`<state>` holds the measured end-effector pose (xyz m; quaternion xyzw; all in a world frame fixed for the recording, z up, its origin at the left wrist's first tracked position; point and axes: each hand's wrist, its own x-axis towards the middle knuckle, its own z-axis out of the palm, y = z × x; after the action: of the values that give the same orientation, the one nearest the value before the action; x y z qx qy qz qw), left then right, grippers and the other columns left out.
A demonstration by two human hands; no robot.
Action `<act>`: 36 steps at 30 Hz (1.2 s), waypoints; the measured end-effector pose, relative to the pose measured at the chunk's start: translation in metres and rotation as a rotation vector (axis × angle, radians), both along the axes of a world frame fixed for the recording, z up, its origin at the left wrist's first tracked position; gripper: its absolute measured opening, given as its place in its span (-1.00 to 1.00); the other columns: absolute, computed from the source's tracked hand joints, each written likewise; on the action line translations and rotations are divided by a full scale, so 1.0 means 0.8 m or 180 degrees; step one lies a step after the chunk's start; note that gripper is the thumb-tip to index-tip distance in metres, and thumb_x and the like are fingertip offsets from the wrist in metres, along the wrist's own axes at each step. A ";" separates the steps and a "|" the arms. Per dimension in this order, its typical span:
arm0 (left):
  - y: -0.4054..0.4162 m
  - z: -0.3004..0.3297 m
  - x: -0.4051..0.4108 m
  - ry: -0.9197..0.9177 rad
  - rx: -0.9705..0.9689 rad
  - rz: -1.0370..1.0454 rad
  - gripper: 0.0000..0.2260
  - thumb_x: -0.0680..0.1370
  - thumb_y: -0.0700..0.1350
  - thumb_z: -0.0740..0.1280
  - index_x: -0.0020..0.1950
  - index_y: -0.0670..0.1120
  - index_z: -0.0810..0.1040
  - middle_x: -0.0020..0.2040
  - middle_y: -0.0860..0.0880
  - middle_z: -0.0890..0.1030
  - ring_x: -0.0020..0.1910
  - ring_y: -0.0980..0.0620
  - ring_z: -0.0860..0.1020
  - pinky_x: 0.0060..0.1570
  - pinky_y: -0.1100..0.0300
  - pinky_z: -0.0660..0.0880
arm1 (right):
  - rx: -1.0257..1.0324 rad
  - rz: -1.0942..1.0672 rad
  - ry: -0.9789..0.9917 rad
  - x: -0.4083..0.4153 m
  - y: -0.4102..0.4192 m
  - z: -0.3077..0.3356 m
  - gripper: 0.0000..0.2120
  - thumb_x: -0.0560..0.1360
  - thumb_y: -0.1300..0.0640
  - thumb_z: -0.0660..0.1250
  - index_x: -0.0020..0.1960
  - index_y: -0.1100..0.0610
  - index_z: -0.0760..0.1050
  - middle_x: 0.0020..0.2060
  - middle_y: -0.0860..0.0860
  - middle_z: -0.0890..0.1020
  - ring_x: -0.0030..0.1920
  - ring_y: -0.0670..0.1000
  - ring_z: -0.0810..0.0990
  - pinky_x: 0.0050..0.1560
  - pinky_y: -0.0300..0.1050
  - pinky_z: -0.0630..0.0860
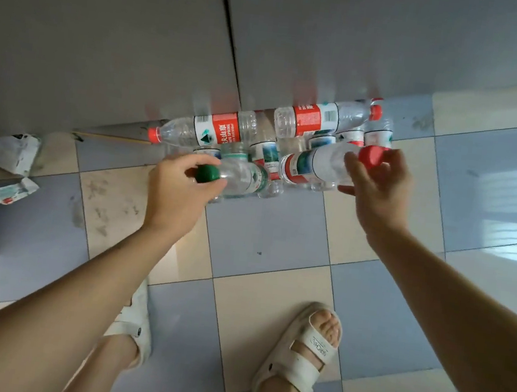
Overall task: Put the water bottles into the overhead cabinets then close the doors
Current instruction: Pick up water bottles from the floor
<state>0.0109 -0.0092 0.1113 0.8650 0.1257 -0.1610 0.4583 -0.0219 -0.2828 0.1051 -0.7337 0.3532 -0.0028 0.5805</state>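
Your left hand [175, 192] is curled round the neck of a green-capped bottle [240, 176], thumb and fingers closed just behind the cap, and the bottle points away from you towards the pile. Your right hand [377, 190] grips a red-capped bottle [318, 167] at its neck end, fingers wrapped near the cap, with the body pointing left. Both bottles are held lying roughly level above the floor [266, 229]. The hands are apart, one at each side of the pile.

The other bottles [290, 131] sit on the floor tiles against the foot of the grey cabinet fronts [108, 33]. Two red-labelled ones lie on their sides on top, and more stand beneath them; the heap is partly blurred.

Crumpled paper scraps [13, 155] lie at the floor's left edge, near the cabinet base. Your feet in pale sandals [300, 352] stand on the tiles at the near edge.
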 end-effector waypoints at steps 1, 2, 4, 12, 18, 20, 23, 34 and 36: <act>-0.015 0.010 0.000 -0.0107 0.0060 -0.0243 -0.74 0.37 -0.19 0.59 0.04 -0.03 0.73 0.01 0.05 0.69 0.01 0.07 0.63 0.05 0.10 0.62 | -0.0091 0.0109 0.0007 -0.010 0.003 0.005 -0.68 0.56 0.17 0.44 0.21 0.26 0.42 0.06 0.15 0.64 0.03 0.02 0.70 -0.18 0.00 0.71; -0.029 0.019 -0.001 -0.0213 0.0117 -0.0501 -0.74 0.37 -0.21 0.58 0.03 -0.05 0.73 0.00 0.06 0.66 0.02 0.04 0.61 0.06 0.04 0.61 | -0.0162 0.0164 0.0030 -0.020 0.005 0.010 -0.64 0.56 0.16 0.44 0.25 0.27 0.41 0.10 0.15 0.63 0.08 0.07 0.69 -0.14 0.06 0.71; -0.048 0.031 -0.007 -0.0338 0.0122 -0.0871 -0.75 0.36 -0.24 0.58 0.00 -0.06 0.74 -0.06 0.12 0.60 0.02 0.02 0.58 0.04 0.00 0.58 | -0.0285 0.0206 0.0074 -0.040 0.008 0.015 -0.62 0.54 0.15 0.46 0.27 0.23 0.42 0.10 0.10 0.63 0.12 0.10 0.67 -0.06 0.18 0.69; -0.062 0.003 -0.040 -0.0106 0.0081 -0.1463 -0.74 0.35 -0.29 0.58 -0.04 -0.03 0.72 0.00 -0.01 0.59 -0.02 0.04 0.55 0.10 0.05 0.56 | -0.0524 0.0362 0.0423 -0.098 0.015 -0.029 -0.75 0.52 0.06 0.48 0.09 -0.01 0.45 0.01 -0.10 0.64 0.06 -0.05 0.63 0.09 -0.03 0.62; -0.064 -0.042 -0.069 -0.0259 0.0369 -0.1653 -0.75 0.38 -0.31 0.55 0.02 -0.11 0.72 0.00 -0.02 0.53 -0.01 0.02 0.50 0.02 0.27 0.44 | -0.0937 0.0421 0.0358 -0.115 0.029 -0.071 -0.76 0.50 0.06 0.50 0.08 0.01 0.49 0.02 -0.04 0.63 0.01 0.00 0.58 -0.08 -0.30 0.44; -0.065 -0.049 -0.074 -0.0377 0.0387 -0.1677 -0.75 0.39 -0.28 0.55 0.03 -0.11 0.71 0.00 0.00 0.50 0.00 0.02 0.48 0.02 0.35 0.37 | -0.0977 0.0503 0.0242 -0.116 0.034 -0.077 -0.74 0.48 0.05 0.50 0.10 0.03 0.50 0.05 -0.03 0.63 -0.01 -0.01 0.56 -0.08 -0.21 0.46; -0.069 -0.054 -0.077 -0.0432 0.0366 -0.1715 -0.70 0.39 -0.26 0.56 0.09 -0.09 0.67 0.03 0.02 0.47 0.05 -0.02 0.49 0.09 0.23 0.41 | -0.1007 0.0716 0.0254 -0.122 0.039 -0.080 -0.67 0.47 0.02 0.52 0.13 0.02 0.47 0.08 -0.07 0.58 0.01 -0.06 0.51 -0.07 -0.35 0.38; -0.059 -0.112 -0.099 0.0223 0.0371 -0.0896 -0.21 0.29 -0.04 0.67 0.43 0.04 0.37 0.24 0.04 0.46 0.25 -0.03 0.43 0.21 0.03 0.49 | -0.0470 0.0939 0.1036 -0.134 0.017 -0.105 -0.20 0.37 0.03 0.62 0.47 -0.05 0.26 0.39 -0.02 0.47 0.32 0.05 0.50 0.29 0.11 0.53; -0.060 -0.134 -0.103 0.0302 0.0353 -0.0748 -0.22 0.27 -0.03 0.68 0.40 0.07 0.40 0.25 0.08 0.44 0.28 -0.03 0.42 0.23 0.04 0.47 | -0.0147 0.0886 0.1179 -0.128 0.014 -0.121 -0.09 0.35 0.11 0.64 0.54 -0.05 0.20 0.43 0.04 0.45 0.37 0.10 0.48 0.38 0.15 0.45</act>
<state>-0.0716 -0.0572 0.0037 0.8892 0.0539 -0.2471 0.3812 -0.1240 -0.2714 0.0081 -0.7764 0.3490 0.2039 0.4836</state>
